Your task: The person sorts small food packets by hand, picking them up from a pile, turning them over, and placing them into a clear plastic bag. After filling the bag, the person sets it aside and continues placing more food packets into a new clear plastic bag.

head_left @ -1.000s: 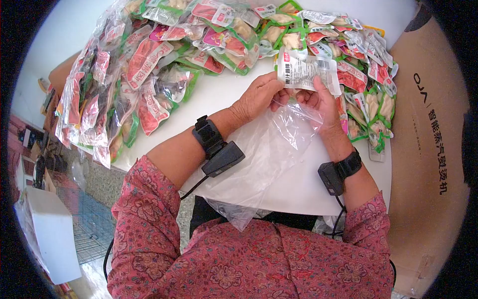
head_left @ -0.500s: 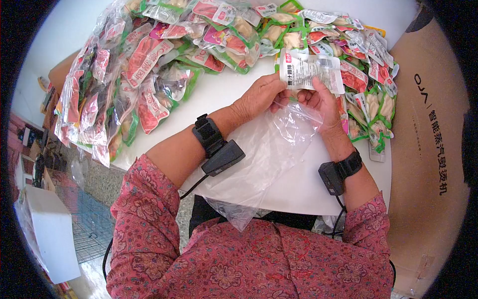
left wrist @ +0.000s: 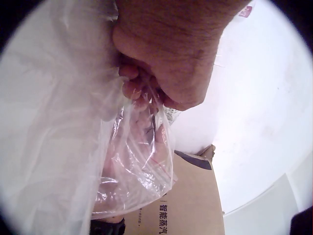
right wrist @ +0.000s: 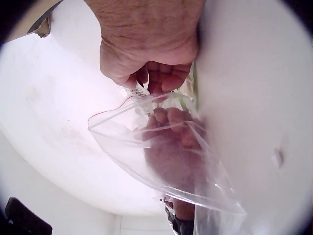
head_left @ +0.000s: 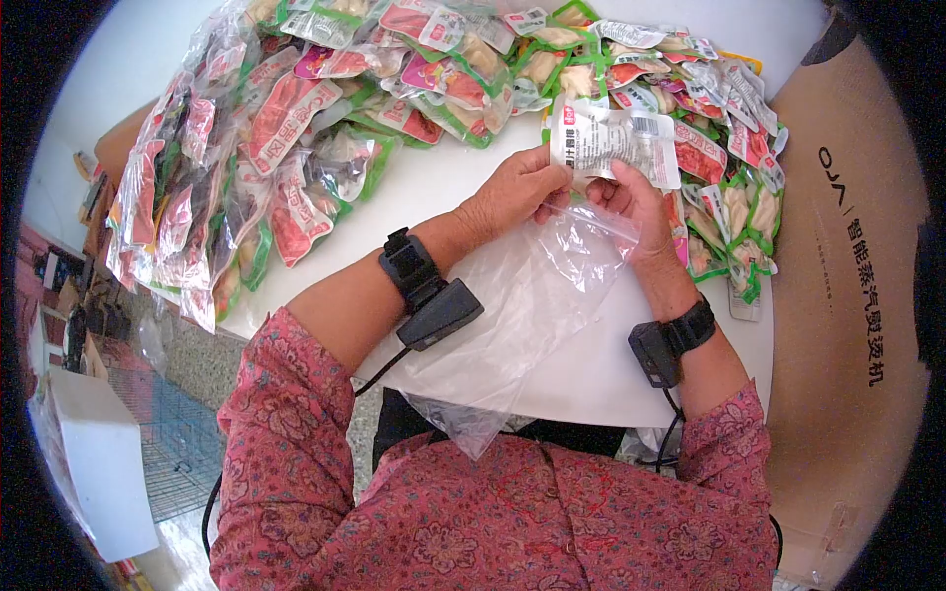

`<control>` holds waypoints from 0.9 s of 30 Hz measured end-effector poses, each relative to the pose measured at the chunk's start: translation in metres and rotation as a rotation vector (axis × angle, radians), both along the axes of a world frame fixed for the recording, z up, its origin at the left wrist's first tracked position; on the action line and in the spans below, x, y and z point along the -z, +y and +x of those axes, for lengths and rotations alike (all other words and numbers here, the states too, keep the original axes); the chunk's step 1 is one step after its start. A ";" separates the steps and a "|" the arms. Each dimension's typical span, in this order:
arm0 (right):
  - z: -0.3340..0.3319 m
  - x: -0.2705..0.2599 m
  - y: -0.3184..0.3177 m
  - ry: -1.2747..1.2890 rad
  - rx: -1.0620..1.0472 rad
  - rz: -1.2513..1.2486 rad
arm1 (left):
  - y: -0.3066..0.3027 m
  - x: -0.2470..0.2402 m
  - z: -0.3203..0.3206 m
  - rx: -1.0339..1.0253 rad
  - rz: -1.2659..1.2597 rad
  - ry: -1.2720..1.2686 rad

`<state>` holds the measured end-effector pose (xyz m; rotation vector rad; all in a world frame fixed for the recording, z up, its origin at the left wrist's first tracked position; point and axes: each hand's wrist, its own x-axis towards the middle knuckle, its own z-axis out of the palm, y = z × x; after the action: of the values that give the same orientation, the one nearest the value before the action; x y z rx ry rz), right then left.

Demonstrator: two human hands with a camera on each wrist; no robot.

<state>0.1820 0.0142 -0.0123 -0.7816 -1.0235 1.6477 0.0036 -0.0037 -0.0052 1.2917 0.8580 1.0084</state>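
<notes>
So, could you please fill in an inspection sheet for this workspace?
Surface: white table, partly covered.
Job's things: printed packet held at the fingertips; clear bag hanging below, over the near edge.
Clutter: packet pile along the far side.
Hands: left hand grips the bag beside the packet; right hand pinches the packet.
Cables: black cables, one at each wrist.
Surroundings: carton at right, wire mesh at left.

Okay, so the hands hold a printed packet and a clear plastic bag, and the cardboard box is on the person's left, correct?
Not quite: the cardboard box is on the person's right, as the head view shows. The hands do hold the printed packet and clear plastic bag.
</notes>
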 end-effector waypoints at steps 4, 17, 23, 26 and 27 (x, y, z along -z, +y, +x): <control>-0.001 -0.001 -0.001 0.005 0.004 0.002 | 0.000 -0.001 -0.001 0.008 0.011 0.024; -0.005 -0.003 -0.003 0.004 0.046 -0.006 | 0.004 0.005 -0.002 0.042 0.037 0.027; -0.004 -0.002 -0.003 -0.019 0.039 -0.007 | 0.003 0.004 -0.001 0.050 0.031 0.036; 0.000 0.000 0.001 -0.056 0.030 0.016 | 0.002 0.003 -0.001 0.085 0.063 0.006; 0.001 0.000 0.002 -0.084 0.002 0.040 | 0.000 0.002 -0.002 0.096 0.091 -0.004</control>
<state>0.1828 0.0158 -0.0127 -0.8304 -1.1105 1.5987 0.0020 -0.0032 -0.0069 1.3946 0.7472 0.9827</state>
